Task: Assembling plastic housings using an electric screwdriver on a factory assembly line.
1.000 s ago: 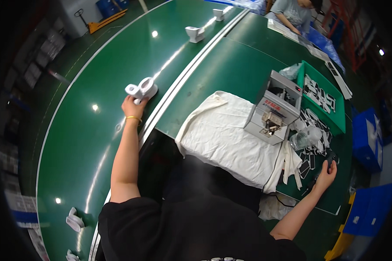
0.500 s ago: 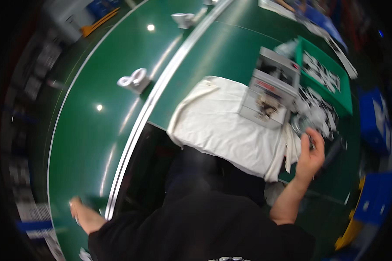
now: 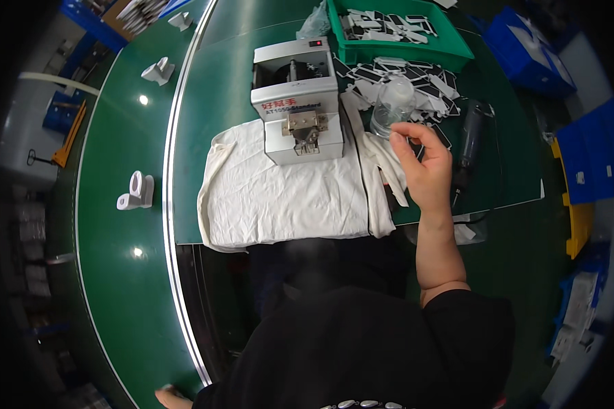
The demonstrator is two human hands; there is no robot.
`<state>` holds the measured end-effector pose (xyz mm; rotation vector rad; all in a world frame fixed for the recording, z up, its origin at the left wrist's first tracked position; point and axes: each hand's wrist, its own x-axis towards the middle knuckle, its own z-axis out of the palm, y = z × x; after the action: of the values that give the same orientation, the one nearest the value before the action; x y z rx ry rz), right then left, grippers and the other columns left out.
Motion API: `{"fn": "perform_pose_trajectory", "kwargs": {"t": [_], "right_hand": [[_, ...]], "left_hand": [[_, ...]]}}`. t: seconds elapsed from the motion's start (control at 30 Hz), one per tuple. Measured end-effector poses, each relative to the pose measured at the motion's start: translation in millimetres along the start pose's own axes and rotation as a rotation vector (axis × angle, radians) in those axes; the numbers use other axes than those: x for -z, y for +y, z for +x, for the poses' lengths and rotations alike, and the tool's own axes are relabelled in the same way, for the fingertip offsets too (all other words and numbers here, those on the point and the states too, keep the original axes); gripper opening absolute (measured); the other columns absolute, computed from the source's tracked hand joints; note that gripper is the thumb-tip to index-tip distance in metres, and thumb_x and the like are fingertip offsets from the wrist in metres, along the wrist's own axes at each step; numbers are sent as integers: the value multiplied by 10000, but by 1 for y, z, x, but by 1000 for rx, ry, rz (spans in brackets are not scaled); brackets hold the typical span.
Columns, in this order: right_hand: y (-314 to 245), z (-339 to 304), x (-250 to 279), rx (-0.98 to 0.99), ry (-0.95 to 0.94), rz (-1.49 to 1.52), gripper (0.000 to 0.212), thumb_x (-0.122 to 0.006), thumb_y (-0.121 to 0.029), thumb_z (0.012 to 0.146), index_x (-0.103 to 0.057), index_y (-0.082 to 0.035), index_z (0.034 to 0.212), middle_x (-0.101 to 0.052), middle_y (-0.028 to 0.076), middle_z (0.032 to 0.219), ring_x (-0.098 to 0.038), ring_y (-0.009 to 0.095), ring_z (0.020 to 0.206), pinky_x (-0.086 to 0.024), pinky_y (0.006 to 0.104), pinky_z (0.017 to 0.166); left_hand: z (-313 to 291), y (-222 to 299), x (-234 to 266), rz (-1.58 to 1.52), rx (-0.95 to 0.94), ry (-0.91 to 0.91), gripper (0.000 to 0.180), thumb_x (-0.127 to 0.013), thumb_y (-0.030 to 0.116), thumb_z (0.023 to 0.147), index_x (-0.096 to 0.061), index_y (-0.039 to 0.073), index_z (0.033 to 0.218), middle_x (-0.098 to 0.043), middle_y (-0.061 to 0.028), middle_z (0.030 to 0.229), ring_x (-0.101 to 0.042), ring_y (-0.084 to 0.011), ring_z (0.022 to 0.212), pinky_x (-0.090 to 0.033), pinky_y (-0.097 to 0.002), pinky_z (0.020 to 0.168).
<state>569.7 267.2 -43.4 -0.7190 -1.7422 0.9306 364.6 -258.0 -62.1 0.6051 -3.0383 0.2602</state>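
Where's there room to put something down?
Bare green surface lies between the nearest white double-ring piece and the left hand; bare white cloth fronts the grey machine. Right of the machine is crowded: flat pieces, a clear jar, the right hand, a dark tool.

Left hand [image 3: 165,396] cut by lower edge, its grip indiscernible, right hand [image 3: 430,167] fingertips overlapping clear jar [image 3: 393,102], contact undeterminable, green bin [image 3: 396,54] cropped at top.
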Motion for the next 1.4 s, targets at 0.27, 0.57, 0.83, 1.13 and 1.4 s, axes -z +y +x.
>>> {"fn": "perform_pose_trajectory", "kwargs": {"t": [0.27, 0.57, 0.83, 1.13, 1.4], "right_hand": [[-19, -26, -18, 74, -135, 68, 134, -695, -55, 875, -687, 0, 997, -660, 49, 956, -609, 123, 912, -467, 262, 845], [-44, -66, -54, -165, -454, 376, 639, -768, -127, 843, -459, -46, 1396, -598, 92, 1199, -580, 159, 1068, -482, 286, 888], [-41, -67, -36, -55, -652, 265, 631, -806, -224, 789, -546, -18, 1325, -569, 133, 1283, -533, 235, 1204, -399, 366, 1028], [-40, -80, -46, -463, -521, 510, 156, -607, -83, 950, -645, 43, 1034, -613, 48, 1009, -577, 89, 889, -461, 234, 789], [-46, -66, -14, -523, -619, 581, 135, -610, -78, 941, -653, 42, 988, -609, 26, 963, -549, 72, 832, -431, 216, 748]], "left_hand": [[248, 8, 12, -544, -614, 430, 523, -686, 376, 903, -529, 38, 1271, -632, -144, 1184, -634, -279, 1034, -507, -376, 894], [-65, 278, 74, -1732, -1017, -1330, 472, -481, 445, 1005, -477, 79, 1302, -616, -103, 1133, -630, -238, 976, -538, -413, 839], [-146, 285, 19, -1502, -628, -2268, 600, -488, 548, 960, -531, 36, 1270, -668, -125, 930, -673, -206, 701, -532, -276, 479], [-150, 275, 17, -1132, -713, -2075, 444, -394, 425, 1008, -578, 54, 1168, -685, -111, 882, -680, -170, 646, -523, -239, 491], [-123, 271, 14, -1398, -877, -1608, 379, -454, 213, 1017, -532, -25, 1302, -645, -153, 1181, -636, -209, 1058, -510, -334, 904]]}}
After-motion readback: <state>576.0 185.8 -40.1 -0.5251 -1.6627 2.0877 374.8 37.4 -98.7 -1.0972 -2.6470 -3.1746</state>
